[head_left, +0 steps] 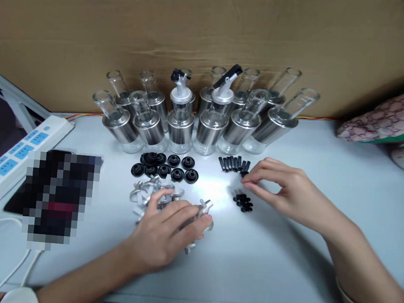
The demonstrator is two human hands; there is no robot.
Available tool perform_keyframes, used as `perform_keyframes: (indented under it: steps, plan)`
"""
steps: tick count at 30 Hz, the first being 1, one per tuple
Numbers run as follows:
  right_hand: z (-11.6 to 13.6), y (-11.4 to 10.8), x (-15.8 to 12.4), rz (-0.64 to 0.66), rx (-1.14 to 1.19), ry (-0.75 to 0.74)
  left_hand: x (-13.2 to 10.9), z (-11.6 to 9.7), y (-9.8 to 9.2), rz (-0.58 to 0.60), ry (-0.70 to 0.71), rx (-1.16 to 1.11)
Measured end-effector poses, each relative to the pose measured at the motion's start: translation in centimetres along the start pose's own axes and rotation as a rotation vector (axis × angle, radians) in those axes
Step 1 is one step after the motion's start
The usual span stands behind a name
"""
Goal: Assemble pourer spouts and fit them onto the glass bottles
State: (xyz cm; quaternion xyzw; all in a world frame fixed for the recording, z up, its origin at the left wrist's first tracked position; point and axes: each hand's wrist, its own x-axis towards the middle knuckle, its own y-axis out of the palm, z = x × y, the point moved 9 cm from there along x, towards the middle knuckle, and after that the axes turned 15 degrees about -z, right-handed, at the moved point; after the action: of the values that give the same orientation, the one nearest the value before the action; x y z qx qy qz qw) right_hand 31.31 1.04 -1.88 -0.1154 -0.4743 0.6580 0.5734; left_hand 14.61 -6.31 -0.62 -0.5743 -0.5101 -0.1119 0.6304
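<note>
left hand (166, 233) lay over silvery spouts (177, 193), fingers curled; couldn't tell if clamped on one. right hand (290, 192) had thumb and forefinger tips close together between black levers (234, 163) and small black pieces (243, 203); couldn't tell if anything was pinched. done: two bottles (180, 127) wore spouts with levers. remaining: other necks bare, black discs (164, 171) and other parts loose on table (176, 286).

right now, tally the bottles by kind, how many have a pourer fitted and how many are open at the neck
bottles with a pourer fitted: 2
open-necked bottles: 10
total: 12 bottles
</note>
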Motion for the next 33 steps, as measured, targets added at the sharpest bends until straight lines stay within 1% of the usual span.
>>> perform_keyframes:
  steps: [4,8,14,20,24,29,33]
  plan:
    - [0.8,1.3,-0.5,0.093,-0.037,-0.041,-0.3,0.1,0.0,0.006,0.001,0.000]
    - [1.9,2.3,-1.1,0.167,-0.149,-0.051,-0.5,0.3,0.3,0.036,-0.015,0.002]
    - [2.0,3.0,-1.2,0.158,-0.315,-0.075,-0.6,0.3,0.4,0.050,-0.014,-0.003]
    - [2.2,3.7,-1.5,0.171,-0.365,-0.100,-0.5,0.2,0.3,0.041,-0.012,-0.002]
    - [2.2,3.5,-1.5,0.153,-0.318,-0.107,-0.9,0.3,0.3,0.046,-0.018,-0.014]
    - [1.8,2.0,-1.4,0.110,-0.307,-0.093,-1.2,0.4,0.2,0.038,-0.022,-0.024]
    - [1.6,1.3,-1.6,0.114,-0.252,-0.075,-1.1,0.3,0.4,0.046,-0.016,-0.016]
